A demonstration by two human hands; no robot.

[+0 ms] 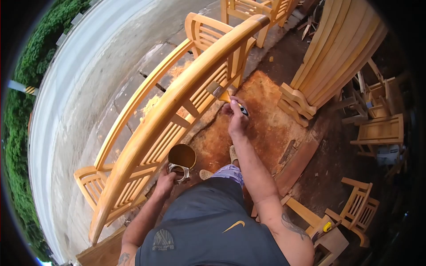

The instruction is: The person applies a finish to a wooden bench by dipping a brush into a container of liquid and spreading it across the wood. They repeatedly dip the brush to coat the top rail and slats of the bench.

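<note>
A long wooden bench (pixel 171 95) with a curved top rail and slatted back stretches diagonally in front of me. My right hand (pixel 236 116) is closed around the handle of a paintbrush (pixel 224 95), whose wide head lies against the back of the bench just below the top rail. Low at the left, my left hand (pixel 166 181) grips the metal holder of a round can (pixel 182 156) with brownish liquid inside. The can is beside the lower part of the bench back.
Long curved boards (pixel 339 48) stand at the upper right. Another wooden chair (pixel 262 9) is at the top. Small wooden furniture (pixel 359 201) and a yellow tape measure (pixel 327 226) are at the lower right. A road (pixel 55 133) runs along the left.
</note>
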